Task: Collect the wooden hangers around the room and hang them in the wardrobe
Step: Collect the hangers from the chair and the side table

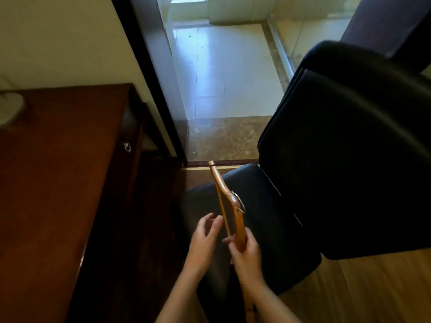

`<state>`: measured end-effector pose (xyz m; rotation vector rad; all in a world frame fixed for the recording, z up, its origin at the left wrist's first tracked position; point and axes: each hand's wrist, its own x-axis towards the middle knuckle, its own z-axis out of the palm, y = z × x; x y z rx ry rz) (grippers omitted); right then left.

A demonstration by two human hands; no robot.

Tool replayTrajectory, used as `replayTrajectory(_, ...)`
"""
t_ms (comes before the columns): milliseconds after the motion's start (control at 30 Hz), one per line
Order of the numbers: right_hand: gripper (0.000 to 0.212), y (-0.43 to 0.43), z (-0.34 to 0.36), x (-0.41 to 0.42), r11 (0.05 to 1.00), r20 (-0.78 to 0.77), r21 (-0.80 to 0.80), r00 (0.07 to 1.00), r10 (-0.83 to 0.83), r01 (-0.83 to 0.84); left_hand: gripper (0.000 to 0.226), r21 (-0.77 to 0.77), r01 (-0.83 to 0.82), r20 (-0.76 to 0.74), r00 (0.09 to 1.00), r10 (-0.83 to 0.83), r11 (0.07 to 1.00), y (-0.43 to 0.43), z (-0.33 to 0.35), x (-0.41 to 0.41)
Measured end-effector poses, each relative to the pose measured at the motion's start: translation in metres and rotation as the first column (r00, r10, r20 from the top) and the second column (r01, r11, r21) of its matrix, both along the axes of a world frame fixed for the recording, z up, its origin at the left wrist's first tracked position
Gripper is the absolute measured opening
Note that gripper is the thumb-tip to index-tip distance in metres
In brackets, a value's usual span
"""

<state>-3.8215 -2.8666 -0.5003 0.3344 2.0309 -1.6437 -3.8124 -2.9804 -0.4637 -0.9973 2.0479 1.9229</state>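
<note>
A wooden hanger [229, 201] with a metal ring at its middle stands on end above the seat of a black chair. My right hand [246, 255] grips the hanger's lower arm, and the other arm points up and away. My left hand [204, 238] hovers just left of the hanger, fingers apart and curled, touching nothing. The wardrobe is not in view.
The black leather chair [345, 159] fills the right side, its backrest high. A dark wooden desk [58, 183] with a drawer knob [127, 147] stands on the left, a white object [9, 108] at its far corner. A dark door frame [149, 78] opens onto a tiled floor.
</note>
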Motion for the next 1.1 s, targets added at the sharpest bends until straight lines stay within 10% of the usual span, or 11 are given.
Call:
replayTrajectory(400, 0.012, 0.088, 0.271, 0.051, 0.998, -0.039, 0.0, 0.998, 0.056, -0.056, 0.058, 0.378, 0.073, -0.193, 0.981, 0.002, 0.923, 0.033, 0.248, 0.02)
replayTrajectory(600, 0.023, 0.123, 0.346, 0.062, 0.997, -0.106, -0.065, 0.994, 0.034, -0.041, 0.102, 0.369, 0.182, -0.332, 0.942, -0.053, 0.912, 0.069, 0.305, 0.012)
replayTrajectory(800, 0.068, 0.18, 0.377, 0.088, 0.964, -0.107, -0.179, 0.97, -0.216, 0.195, 0.074, 0.289, 0.373, -0.427, 0.874, -0.23, 0.882, 0.147, 0.354, -0.006)
replayTrajectory(967, 0.016, 0.251, 0.389, 0.117, 0.901, -0.135, -0.246, 0.908, -0.397, 0.358, 0.06, 0.219, 0.579, -0.45, 0.774, -0.445, 0.785, 0.232, 0.365, -0.004)
replayTrajectory(1100, 0.039, 0.307, 0.392, 0.132, 0.82, -0.087, -0.316, 0.846, -0.526, 0.478, 0.049, 0.19, 0.673, -0.449, 0.707, -0.546, 0.715, 0.31, 0.371, -0.007)
